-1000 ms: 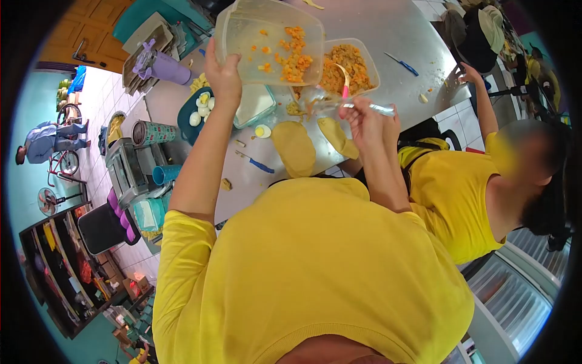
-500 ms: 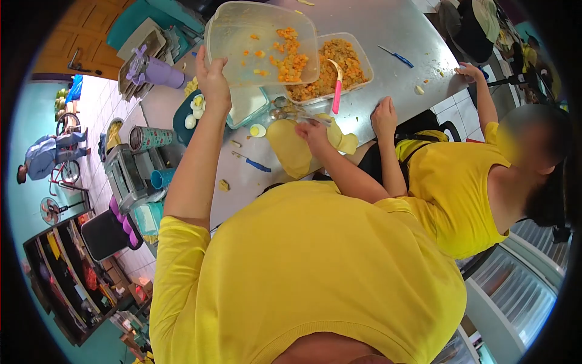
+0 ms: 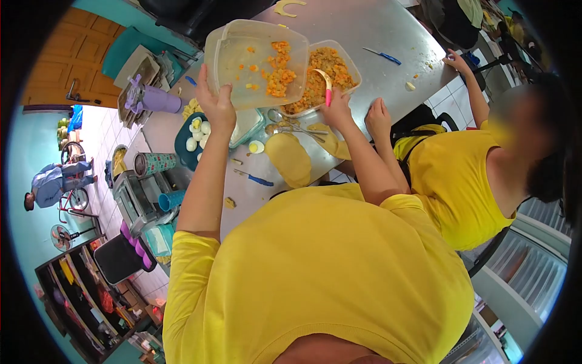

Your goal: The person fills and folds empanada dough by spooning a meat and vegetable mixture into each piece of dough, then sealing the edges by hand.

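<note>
My left hand point(image 3: 218, 109) grips the near left edge of a clear plastic container point(image 3: 233, 64), tilted, with diced orange filling point(image 3: 280, 76) stuck inside. Beside it, partly covered by it, stands a second plastic container point(image 3: 359, 73) full of a brownish-orange chopped mixture point(image 3: 333, 64). My right hand point(image 3: 337, 112) is closed around the pink handle of a spoon point(image 3: 328, 91), whose pale head rests in that mixture. Flat dough pieces point(image 3: 288, 161) lie on the metal table nearer me, close to several metal utensils point(image 3: 297, 128) and a halved boiled egg point(image 3: 256, 147).
A co-worker's hand point(image 3: 379, 118) rests at the table edge, right of mine. Blue-handled knives lie nearby point(image 3: 260, 181) and farther off point(image 3: 388, 57). On the left are a dark bowl of boiled eggs point(image 3: 182, 142), a lilac tumbler point(image 3: 160, 99) and a metal pasta machine point(image 3: 136, 197).
My right hand has gone from the dough up to the spoon and taken its pink handle. My left hand still holds the tilted container. The whole view has shifted slightly.
</note>
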Demonstrator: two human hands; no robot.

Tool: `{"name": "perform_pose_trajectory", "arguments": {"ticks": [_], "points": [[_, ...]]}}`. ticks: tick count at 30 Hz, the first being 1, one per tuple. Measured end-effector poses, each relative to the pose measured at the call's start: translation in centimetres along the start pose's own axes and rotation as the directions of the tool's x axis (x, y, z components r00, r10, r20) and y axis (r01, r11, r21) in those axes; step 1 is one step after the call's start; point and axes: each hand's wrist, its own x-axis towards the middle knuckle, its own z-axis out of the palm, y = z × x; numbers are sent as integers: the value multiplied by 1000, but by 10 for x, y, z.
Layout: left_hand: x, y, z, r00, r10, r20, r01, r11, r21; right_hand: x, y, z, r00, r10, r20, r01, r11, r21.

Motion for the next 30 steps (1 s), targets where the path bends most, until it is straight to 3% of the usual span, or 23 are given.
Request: {"name": "perform_pose_trajectory", "arguments": {"ticks": [3, 5, 7, 11, 13, 14, 16, 17, 19, 23, 25, 28, 30], "points": [[1, 5, -1, 995, 91, 51, -96, 988, 124, 12, 6, -3, 989, 97, 112, -101, 995, 26], [0, 13, -1, 992, 108, 66, -118, 979, 166, -5, -3, -30, 991, 103, 83, -104, 995, 4], [1, 15, 0, 990, 122, 77, -135, 970, 203, -22, -8, -55, 998, -64, -6, 64, 998, 26], [4, 14, 8, 990, 126, 62, -136, 972, 190, -39, -35, -68, 989, -146, 21, 138, 967, 214], [6, 20, 14, 990, 126, 68, -136, 976, 172, -21, -54, -52, 921, -371, -117, 387, 848, 361], [5, 25, 16, 988, 125, 85, -139, 973, 182, -14, -58, -42, 921, -370, -122, 389, 848, 360], [4, 31, 18, 987, 129, 97, -147, 969, 200, -4, -59, -16, 790, -551, -267, 604, 775, 186], [4, 33, 20, 982, 158, 102, -178, 957, 229, -11, -53, -10, 787, -554, -271, 608, 770, 193], [11, 36, 18, 976, 197, 93, -215, 942, 259, -32, -34, -12, 819, -568, -81, 567, 823, -30], [14, 42, 17, 947, 273, 169, -315, 891, 328, -31, -28, -38, 837, -547, -28, 537, 830, -150], [15, 46, 17, 938, 291, 187, -339, 879, 335, -8, -48, -62, 797, -572, -196, 509, 809, -294], [14, 53, 18, 919, 324, 223, -385, 858, 340, 23, -53, -68, 742, -620, -254, 481, 757, -443], [14, 56, 19, 885, 396, 244, -458, 835, 305, 24, -51, -63, 768, -593, -241, 460, 774, -436]]}}
